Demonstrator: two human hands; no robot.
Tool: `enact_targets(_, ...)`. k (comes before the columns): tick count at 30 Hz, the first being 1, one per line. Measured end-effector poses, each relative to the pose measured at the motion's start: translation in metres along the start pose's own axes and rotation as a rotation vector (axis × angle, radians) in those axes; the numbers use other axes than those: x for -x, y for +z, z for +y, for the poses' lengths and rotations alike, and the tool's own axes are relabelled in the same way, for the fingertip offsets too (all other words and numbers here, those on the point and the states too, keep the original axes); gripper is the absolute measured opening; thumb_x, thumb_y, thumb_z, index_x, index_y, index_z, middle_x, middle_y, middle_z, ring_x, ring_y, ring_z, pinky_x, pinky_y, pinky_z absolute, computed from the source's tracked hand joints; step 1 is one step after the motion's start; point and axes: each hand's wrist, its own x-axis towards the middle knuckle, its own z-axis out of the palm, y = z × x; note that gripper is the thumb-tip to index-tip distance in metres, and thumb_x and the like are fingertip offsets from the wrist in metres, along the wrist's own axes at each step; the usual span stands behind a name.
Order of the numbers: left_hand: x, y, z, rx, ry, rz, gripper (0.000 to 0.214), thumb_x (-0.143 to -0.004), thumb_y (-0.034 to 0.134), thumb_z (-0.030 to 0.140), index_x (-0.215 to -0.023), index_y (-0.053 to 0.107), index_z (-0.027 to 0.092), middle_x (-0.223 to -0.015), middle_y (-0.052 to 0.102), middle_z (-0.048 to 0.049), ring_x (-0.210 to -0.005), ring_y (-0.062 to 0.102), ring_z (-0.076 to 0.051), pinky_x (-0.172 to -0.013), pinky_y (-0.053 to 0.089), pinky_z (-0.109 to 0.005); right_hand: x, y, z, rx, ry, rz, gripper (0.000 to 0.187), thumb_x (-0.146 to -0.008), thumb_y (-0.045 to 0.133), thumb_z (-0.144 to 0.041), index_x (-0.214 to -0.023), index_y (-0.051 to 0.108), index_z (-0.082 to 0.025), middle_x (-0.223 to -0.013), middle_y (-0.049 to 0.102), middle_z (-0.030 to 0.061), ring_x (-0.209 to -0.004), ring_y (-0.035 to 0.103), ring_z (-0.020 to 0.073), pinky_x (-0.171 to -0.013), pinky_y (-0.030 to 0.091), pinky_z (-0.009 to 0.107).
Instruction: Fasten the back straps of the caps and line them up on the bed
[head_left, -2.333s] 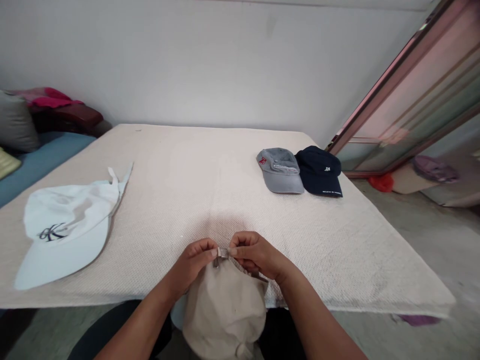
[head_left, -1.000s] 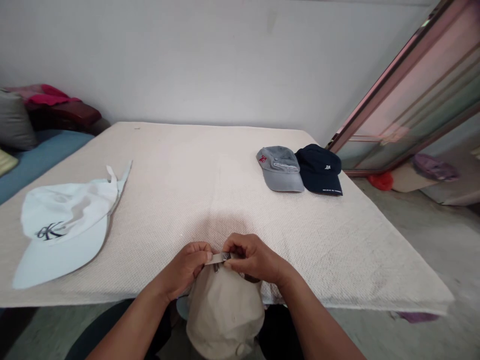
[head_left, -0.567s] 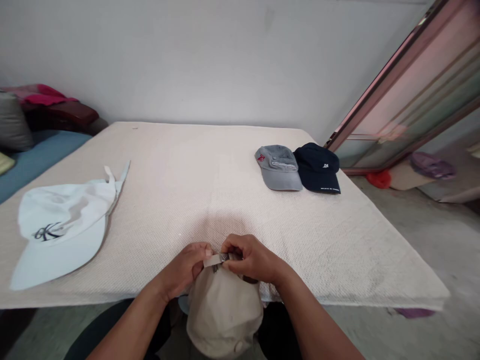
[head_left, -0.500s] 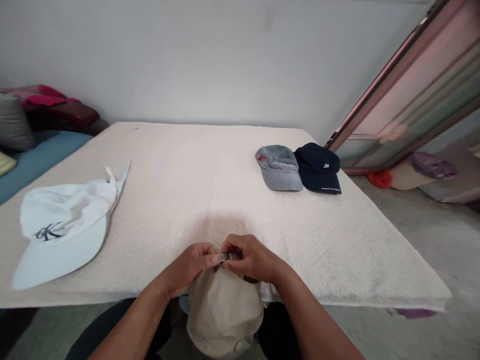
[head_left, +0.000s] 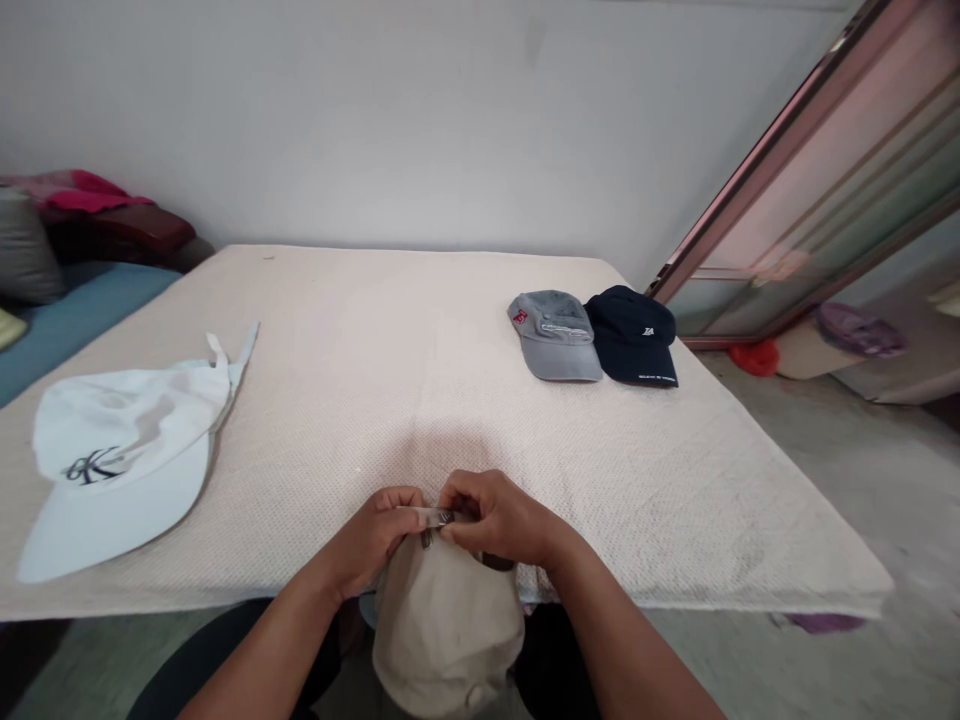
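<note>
A beige cap (head_left: 450, 625) hangs at the table's front edge, its back strap and opening turned up toward the table. My left hand (head_left: 386, 530) pinches the cap's strap (head_left: 427, 517) between thumb and fingers. On the other side of a small metal buckle (head_left: 446, 518), my right hand (head_left: 491, 515) is closed with thumb and fingers on the strap at the buckle. Its fingers partly cover the buckle and the cap's back opening.
A white cap (head_left: 120, 430) with a dark monogram lies at the left of the cloth-covered table (head_left: 360, 330). A grey cap (head_left: 556, 335) and a navy cap (head_left: 631, 335) sit side by side at the back right. Behind them stands a pale wall (head_left: 360, 120).
My left hand has slid slightly left along the strap, so more strap shows between it and the buckle. My right hand keeps its grip.
</note>
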Motion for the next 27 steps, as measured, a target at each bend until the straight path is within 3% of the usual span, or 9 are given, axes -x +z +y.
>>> enact_targets(4, -0.001, -0.002, -0.001, 0.048, 0.039, -0.029, 0.006, -0.070, 0.056, 0.016, -0.065, 0.053, 0.016, -0.061, 0.047, 0.0019, -0.058, 0.041, -0.011, -0.056, 0.033, -0.023, 0.000, 0.000, -0.001, 0.048, 0.009, 0.008, 0.012, -0.068, 0.060, -0.013, -0.080, 0.059, -0.018, -0.066, 0.053, -0.0040, -0.060, 0.046, 0.0083, -0.054, 0.033, 0.020)
enact_targets(9, -0.002, 0.002, 0.000, 0.044, 0.075, 0.040, 0.030, -0.082, 0.054, 0.035, -0.059, 0.049, 0.017, -0.058, 0.042, 0.0031, -0.056, 0.038, -0.011, -0.057, 0.034, -0.023, 0.000, 0.002, -0.002, 0.071, -0.009, 0.004, 0.014, -0.067, 0.059, -0.011, -0.079, 0.058, -0.018, -0.067, 0.053, -0.0042, -0.060, 0.046, 0.0082, -0.055, 0.033, 0.019)
enact_targets(15, -0.004, 0.001, -0.005, -0.110, 0.036, 0.039, 0.034, -0.071, 0.072, 0.033, -0.059, 0.045, 0.017, -0.057, 0.044, 0.0042, -0.055, 0.038, -0.009, -0.053, 0.028, -0.022, -0.001, 0.004, -0.004, 0.080, -0.018, -0.009, 0.011, -0.069, 0.060, -0.013, -0.078, 0.059, -0.017, -0.065, 0.051, -0.0041, -0.059, 0.044, 0.0085, -0.055, 0.032, 0.020)
enact_targets(22, -0.003, -0.001, -0.008, -0.160, 0.054, 0.035, 0.029, -0.074, 0.068, 0.039, -0.065, 0.054, 0.015, -0.062, 0.050, 0.0017, -0.059, 0.043, -0.011, -0.057, 0.032, -0.023, -0.006, 0.011, 0.005, -0.013, -0.052, 0.007, 0.009, -0.072, 0.065, -0.017, -0.080, 0.060, -0.017, -0.069, 0.055, -0.0028, -0.065, 0.048, 0.0100, -0.058, 0.035, 0.021)
enact_targets(27, -0.002, -0.001, -0.010, -0.074, 0.083, 0.055, 0.031, -0.074, 0.069, 0.036, -0.062, 0.047, 0.017, -0.059, 0.046, 0.0037, -0.057, 0.041, -0.010, -0.055, 0.030, -0.022, -0.007, 0.012, 0.010, -0.126, -0.039, 0.003, 0.013, -0.073, 0.066, -0.019, -0.084, 0.062, -0.017, -0.071, 0.055, -0.0027, -0.065, 0.047, 0.0094, -0.058, 0.036, 0.021)
